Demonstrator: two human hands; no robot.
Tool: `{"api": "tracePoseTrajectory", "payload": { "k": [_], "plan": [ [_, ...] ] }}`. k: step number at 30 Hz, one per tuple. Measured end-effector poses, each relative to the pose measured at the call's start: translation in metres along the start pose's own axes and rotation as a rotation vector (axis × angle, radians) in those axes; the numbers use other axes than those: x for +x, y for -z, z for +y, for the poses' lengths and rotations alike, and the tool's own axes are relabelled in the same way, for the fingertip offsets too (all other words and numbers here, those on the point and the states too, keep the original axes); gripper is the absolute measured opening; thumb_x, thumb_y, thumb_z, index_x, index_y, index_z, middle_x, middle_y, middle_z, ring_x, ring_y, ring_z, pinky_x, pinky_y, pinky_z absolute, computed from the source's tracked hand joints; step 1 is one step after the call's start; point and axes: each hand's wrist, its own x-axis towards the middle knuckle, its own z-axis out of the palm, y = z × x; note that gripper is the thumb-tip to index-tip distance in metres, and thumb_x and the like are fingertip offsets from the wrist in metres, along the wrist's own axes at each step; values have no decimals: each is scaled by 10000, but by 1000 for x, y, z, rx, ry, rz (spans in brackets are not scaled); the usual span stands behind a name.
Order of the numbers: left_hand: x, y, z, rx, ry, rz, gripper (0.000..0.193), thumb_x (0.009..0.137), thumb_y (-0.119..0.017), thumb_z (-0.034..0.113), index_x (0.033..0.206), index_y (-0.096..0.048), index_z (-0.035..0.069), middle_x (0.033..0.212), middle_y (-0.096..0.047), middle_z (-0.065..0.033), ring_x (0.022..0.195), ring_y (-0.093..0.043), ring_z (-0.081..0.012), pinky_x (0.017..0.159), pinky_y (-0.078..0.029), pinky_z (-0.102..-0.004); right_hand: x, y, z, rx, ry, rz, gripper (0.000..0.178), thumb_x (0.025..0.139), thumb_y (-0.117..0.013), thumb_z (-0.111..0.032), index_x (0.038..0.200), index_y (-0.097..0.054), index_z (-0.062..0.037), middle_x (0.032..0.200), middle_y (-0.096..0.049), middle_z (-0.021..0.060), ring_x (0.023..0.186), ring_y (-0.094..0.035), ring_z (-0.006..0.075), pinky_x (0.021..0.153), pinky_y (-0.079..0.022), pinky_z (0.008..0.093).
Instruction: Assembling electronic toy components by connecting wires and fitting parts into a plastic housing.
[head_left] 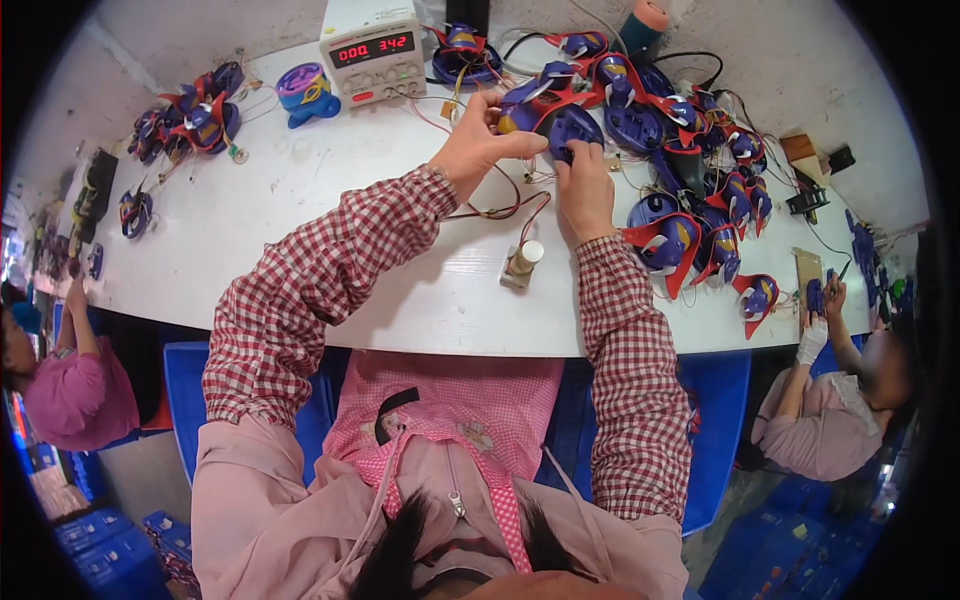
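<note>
At the pile's left edge, my left hand is closed around a purple and gold toy part, its thumb pointing right. My right hand grips a dark purple oval toy shell right beside it, fingertips over the shell's lower edge. I cannot tell whether the two pieces are joined. Red and dark wires run below my hands to a small block with a white round knob, which stands on the table between my forearms.
A power supply with a lit red display stands at the back, next to a blue and purple round container. Winged toy parts with loose wires crowd the right; another cluster lies at left. People work at both sides, one handling a purple part.
</note>
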Motion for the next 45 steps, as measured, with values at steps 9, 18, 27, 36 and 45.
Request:
{"api": "tracePoseTrajectory", "payload": {
  "k": [9,18,27,36,45],
  "plan": [
    [11,0,37,-151,-119,-21,577,667,-810,147,1118,-494,-25,919,-592,-55,848,-581,-133,817,-471,-281,-2,56,5,427,-204,179,277,840,-647,-114,1071,-518,-31,851,-564,65,698,-581,165,604,-490,298],
    [-9,27,160,-236,-294,-127,384,792,-726,201,1081,-534,37,965,-616,-65,870,-606,-158,814,-499,-289,-7,154,-45,1352,-217,371,194,906,-589,-77,1069,-489,-38,748,-509,-15,526,-411,46,480,-390,200],
    [-153,106,189,20,-689,-183,336,852,-640,144,1133,-538,-10,1022,-622,-120,937,-617,-194,884,-503,-339,-73,160,-156,1282,-349,-123,344,892,-593,-76,1207,-462,-29,680,-479,-51,446,-338,0,374,-296,171],
    [-227,196,93,231,-338,198,538,742,-748,108,1192,-477,-7,1071,-578,-81,962,-580,-151,872,-472,-290,-99,71,-181,1018,-596,-593,230,868,-601,-87,1071,-579,21,702,-539,-3,436,-380,23,362,-313,189],
    [-193,272,7,943,-284,437,701,682,-812,335,1181,-477,-26,1081,-532,-118,1004,-512,-190,872,-458,-305,-56,4,-206,590,-532,-668,194,835,-609,-112,962,-619,34,666,-565,33,469,-494,83,407,-417,220]
  ]
}}
